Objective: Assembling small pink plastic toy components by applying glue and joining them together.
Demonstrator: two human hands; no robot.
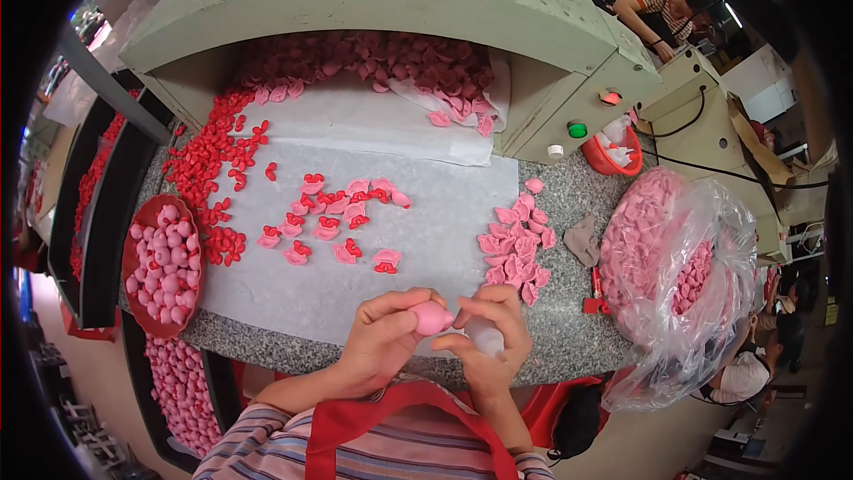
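Note:
My left hand pinches a rounded pink piece between thumb and fingers, just over the near edge of the paper. My right hand is curled around a small whitish squeeze bottle. Its thumb and index fingertips are close to the right end of the pink piece; whether they touch it I cannot tell. Beyond my hands, several pink cup-shaped pieces with red parts against them lie in loose rows on the white paper. Loose pink shells are heaped right of them.
Red parts are piled at left, above a red basket of round pink pieces. A pale green machine with a shell-filled opening spans the back. At right are a plastic bag of pink pieces and a red basket.

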